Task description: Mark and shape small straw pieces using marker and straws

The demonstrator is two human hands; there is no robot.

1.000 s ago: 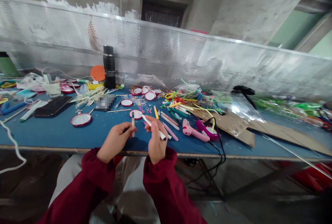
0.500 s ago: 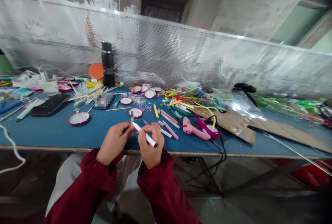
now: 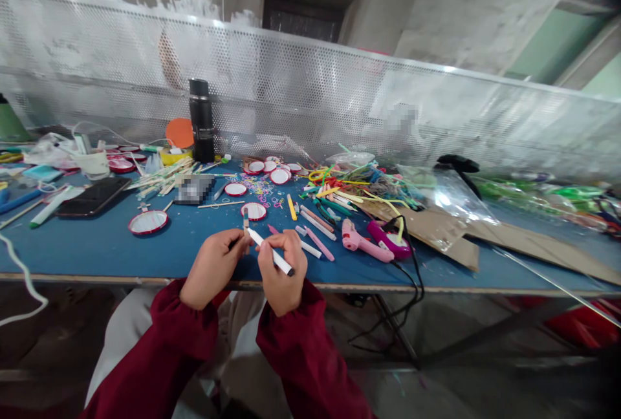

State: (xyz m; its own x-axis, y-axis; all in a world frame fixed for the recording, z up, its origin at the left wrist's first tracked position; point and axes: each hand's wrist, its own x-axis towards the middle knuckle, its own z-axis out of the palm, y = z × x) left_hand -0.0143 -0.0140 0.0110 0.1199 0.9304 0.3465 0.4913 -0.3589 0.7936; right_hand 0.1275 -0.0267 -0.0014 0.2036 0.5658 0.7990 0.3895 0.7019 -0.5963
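Observation:
In my right hand (image 3: 281, 270) is a white marker (image 3: 272, 252) with a dark end, held like a pen and slanting up to the left. My left hand (image 3: 216, 267) pinches a small flat stick (image 3: 246, 217) upright; its top part looks dark and the part below paler. The marker's tip meets the stick, or comes very near it, just above my left fingertips. Behind the stick lies a round red-rimmed lid (image 3: 257, 211) with a pale inside. Several pens, among them a pink pen (image 3: 320, 244), lie just right of my right hand.
A pink glue gun (image 3: 363, 242) with a black cord rests by a purple object (image 3: 391, 240) on the right. Cardboard (image 3: 431, 228) and colourful strands lie beyond. Leftward are a red-rimmed lid (image 3: 148, 222), a phone (image 3: 94, 197), wooden sticks (image 3: 162, 174) and a black bottle (image 3: 201, 123).
The stick in my left hand has tilted or shifted very slightly to the left. Both hands otherwise keep their places, and the things on the table have not moved.

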